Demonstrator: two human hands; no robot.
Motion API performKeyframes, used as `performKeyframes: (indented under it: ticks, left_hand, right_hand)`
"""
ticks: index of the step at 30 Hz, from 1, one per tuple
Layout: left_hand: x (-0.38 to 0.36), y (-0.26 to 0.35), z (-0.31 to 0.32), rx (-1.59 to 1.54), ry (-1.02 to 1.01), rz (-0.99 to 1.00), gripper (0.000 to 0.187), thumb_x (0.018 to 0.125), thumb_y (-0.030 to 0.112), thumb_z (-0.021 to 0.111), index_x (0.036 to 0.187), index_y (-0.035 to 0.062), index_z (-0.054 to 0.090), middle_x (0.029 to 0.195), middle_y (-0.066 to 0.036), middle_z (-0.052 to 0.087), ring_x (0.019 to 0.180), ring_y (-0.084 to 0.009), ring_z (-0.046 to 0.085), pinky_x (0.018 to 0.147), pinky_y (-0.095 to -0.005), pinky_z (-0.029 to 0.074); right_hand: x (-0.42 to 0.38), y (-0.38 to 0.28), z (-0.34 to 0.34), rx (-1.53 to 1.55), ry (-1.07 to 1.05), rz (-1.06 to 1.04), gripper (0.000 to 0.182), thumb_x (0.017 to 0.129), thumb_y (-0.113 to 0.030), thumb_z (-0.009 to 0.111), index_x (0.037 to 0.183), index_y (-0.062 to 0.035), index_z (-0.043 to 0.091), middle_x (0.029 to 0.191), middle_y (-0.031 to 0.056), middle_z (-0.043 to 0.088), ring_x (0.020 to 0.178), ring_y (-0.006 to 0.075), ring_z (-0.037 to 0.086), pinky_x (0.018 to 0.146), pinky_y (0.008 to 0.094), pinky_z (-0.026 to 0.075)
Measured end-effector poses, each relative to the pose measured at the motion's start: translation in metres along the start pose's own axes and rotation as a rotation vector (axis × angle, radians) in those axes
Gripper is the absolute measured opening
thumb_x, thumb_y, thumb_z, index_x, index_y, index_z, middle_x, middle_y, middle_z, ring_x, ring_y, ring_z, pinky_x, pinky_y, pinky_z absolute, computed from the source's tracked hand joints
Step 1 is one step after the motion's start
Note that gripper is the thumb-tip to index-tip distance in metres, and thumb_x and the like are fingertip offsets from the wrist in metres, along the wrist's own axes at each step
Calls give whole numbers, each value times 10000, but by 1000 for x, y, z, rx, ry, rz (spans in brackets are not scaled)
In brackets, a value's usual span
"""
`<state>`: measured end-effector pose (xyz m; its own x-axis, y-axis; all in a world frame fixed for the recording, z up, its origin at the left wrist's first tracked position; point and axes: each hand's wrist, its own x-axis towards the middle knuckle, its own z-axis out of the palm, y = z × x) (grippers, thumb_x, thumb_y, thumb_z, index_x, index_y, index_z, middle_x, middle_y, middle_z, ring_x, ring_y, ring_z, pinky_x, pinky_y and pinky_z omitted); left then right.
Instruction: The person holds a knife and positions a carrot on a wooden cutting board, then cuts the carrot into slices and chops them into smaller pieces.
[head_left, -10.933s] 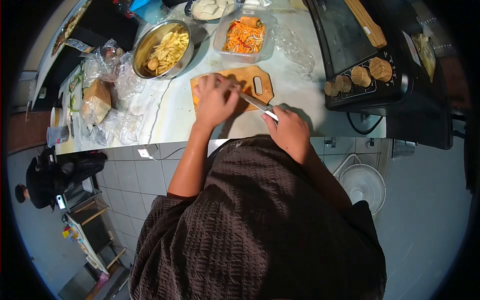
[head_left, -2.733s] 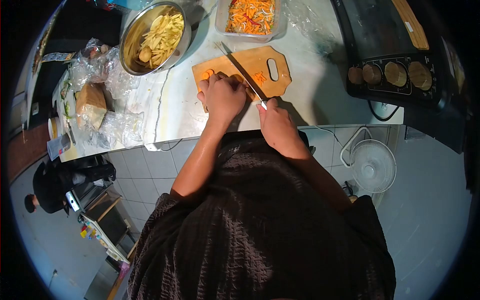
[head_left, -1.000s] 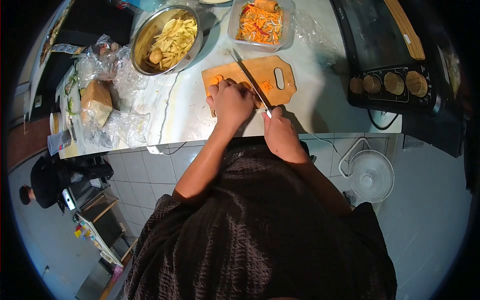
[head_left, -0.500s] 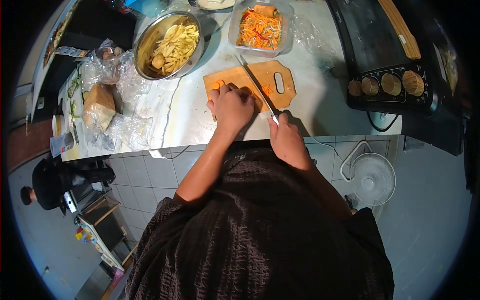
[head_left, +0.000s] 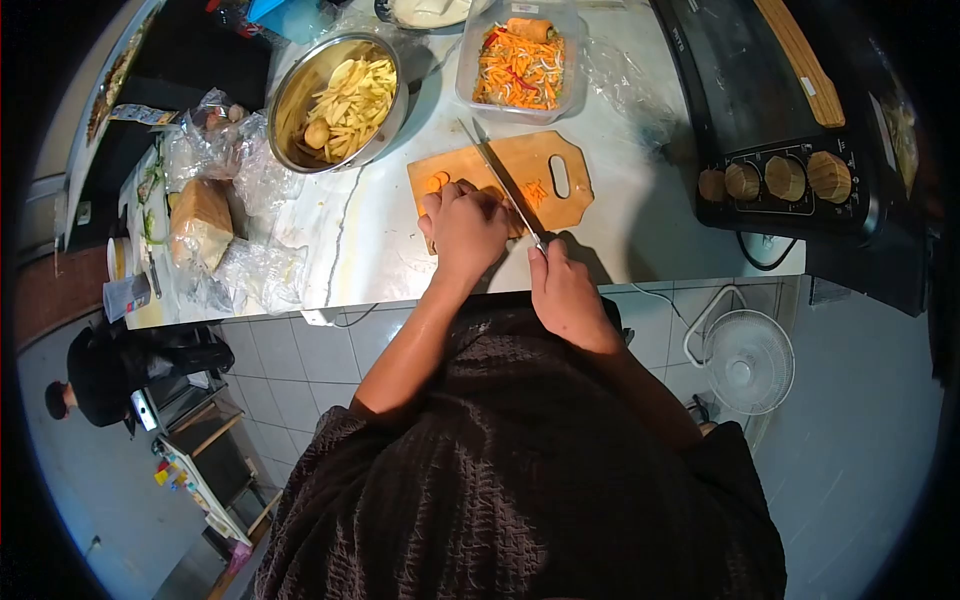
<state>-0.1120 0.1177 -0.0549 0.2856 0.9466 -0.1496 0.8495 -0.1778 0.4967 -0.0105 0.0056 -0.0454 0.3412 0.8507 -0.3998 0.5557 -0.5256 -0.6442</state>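
Note:
A wooden cutting board [head_left: 525, 158] lies on the pale counter, handle hole to the right. My left hand [head_left: 464, 225] is curled over a piece of carrot on the board, which the fingers mostly hide. My right hand [head_left: 562, 290] grips the handle of a knife [head_left: 500, 181] whose blade slants across the board beside the left fingers. Round carrot slices [head_left: 436, 181] lie at the board's left, thin carrot strips [head_left: 534, 189] to the right of the blade.
A steel bowl [head_left: 340, 98] of pale cut sticks and a clear tub [head_left: 518, 62] of shredded carrot stand behind the board. Plastic bags [head_left: 215, 200] crowd the left. A black oven [head_left: 790, 110] stands right. A white fan [head_left: 745, 360] and another person [head_left: 90, 375] are below.
The knife blade has shifted slightly left along the board under my right hand while the left hand stays curled over the carrot. The view has drifted a little.

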Motion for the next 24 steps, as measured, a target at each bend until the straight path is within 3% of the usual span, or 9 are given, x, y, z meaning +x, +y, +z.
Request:
performKeyframes:
  ticks: [5, 10, 13, 17, 24]
  left_hand:
    - [0, -6, 5, -27, 10, 21, 173, 780, 250, 682, 861, 116, 755, 1038, -137, 584, 1045, -354, 416, 867, -477, 280]
    - [-1, -7, 7, 27, 57, 40, 200, 794, 311, 695, 872, 138, 759, 994, -77, 608, 1032, -326, 451, 851, -451, 316]
    - [-1, -6, 6, -48, 16, 22, 168, 787, 244, 675, 876, 126, 754, 1045, -139, 570, 1043, -354, 408, 864, -480, 272]
    - [-1, -7, 7, -37, 18, 22, 177, 786, 248, 674, 891, 130, 754, 1052, -139, 565, 1040, -354, 407, 862, -480, 272]
    - [-1, -3, 3, -32, 13, 23, 198, 789, 260, 674, 901, 117, 755, 1042, -127, 580, 1053, -345, 407, 873, -478, 266]
  right_hand:
    - [1, -1, 1, 29, -43, 14, 362, 999, -323, 393, 966, 34, 443, 808, 337, 598, 818, 539, 560, 716, 595, 440]
    - [2, -3, 8, -70, 8, 28, 355, 991, -306, 417, 973, 46, 454, 777, 312, 621, 774, 495, 611, 702, 550, 487]
    - [5, -5, 10, -87, 17, 43, 351, 987, -303, 428, 987, 47, 454, 786, 311, 625, 784, 489, 616, 713, 547, 489]
    - [9, -6, 9, -22, -11, 60, 344, 991, -288, 434, 986, 56, 443, 823, 335, 605, 823, 530, 570, 718, 582, 448]
    - [5, 1, 7, -95, 48, 61, 338, 985, -305, 436, 1004, 31, 466, 823, 307, 631, 822, 488, 613, 737, 548, 483]
